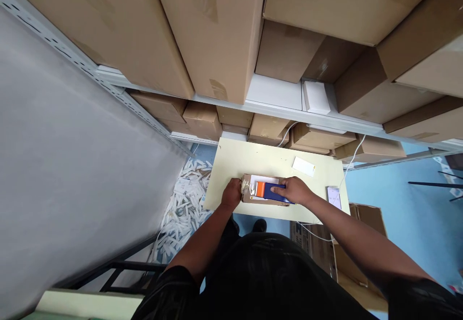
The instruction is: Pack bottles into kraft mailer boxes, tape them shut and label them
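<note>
A small brown cardboard box (265,201) lies on the cream table (231,160), near its front edge. At the box's left end is my left hand (232,193), its fingers closed on that end. Shiny clear plastic (246,187) shows beside those fingers. My right hand (294,190) grips a flat blue-and-orange object (269,191) over the box, thumb on its blue part. Its orange end points left, and its exact kind cannot be made out. Beneath it, a white sheet or flap partly shows.
A white card-like item (304,166) and a phone (333,197) with a white cable lie on the table. Shelves (278,93) full of cardboard boxes rise behind it. White paper strips (184,204) cover the floor at left. An open carton (365,218) stands at right.
</note>
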A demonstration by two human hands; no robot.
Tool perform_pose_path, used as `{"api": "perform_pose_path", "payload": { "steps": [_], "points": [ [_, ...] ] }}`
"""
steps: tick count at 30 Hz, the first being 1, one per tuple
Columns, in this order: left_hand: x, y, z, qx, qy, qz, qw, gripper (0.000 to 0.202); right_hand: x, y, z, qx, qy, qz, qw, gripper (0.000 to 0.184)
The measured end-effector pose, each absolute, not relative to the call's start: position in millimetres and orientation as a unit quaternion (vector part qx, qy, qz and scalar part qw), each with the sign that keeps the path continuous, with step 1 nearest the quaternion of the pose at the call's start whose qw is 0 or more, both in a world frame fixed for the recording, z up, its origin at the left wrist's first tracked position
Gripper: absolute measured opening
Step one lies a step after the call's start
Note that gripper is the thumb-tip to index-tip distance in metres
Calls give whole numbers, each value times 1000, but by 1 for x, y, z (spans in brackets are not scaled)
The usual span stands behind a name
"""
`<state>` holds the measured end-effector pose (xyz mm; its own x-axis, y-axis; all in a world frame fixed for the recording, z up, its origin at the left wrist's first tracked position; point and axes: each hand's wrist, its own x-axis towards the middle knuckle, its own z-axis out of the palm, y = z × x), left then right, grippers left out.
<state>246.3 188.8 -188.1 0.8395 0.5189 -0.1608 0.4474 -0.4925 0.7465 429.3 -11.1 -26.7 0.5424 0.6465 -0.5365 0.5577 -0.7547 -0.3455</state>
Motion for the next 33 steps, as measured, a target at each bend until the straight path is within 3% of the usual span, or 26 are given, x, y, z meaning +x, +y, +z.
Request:
{"api": "perform_pose_path", "payload": {
  "steps": [6, 10, 15, 21, 33],
  "points": [
    [231, 204, -179, 883, 282, 39, 374, 42, 427, -11, -25, -876, -341, 333, 76, 58],
    [230, 207, -145, 927, 136, 87, 338, 69, 428, -10, -20, -875, -336, 339, 83, 61],
    [251, 191, -119, 969, -5, -2, 248, 107, 431, -5, -17, -877, -327, 343, 84, 62],
    [258, 183, -125, 981, -12, -12, 191, 103, 437, -8, -18, -874, -331, 344, 90, 63],
    [261, 186, -119, 985, -13, -16, 174, 101, 473, -72, -7, -884, -292, 344, 125, 65]
  ]
}}
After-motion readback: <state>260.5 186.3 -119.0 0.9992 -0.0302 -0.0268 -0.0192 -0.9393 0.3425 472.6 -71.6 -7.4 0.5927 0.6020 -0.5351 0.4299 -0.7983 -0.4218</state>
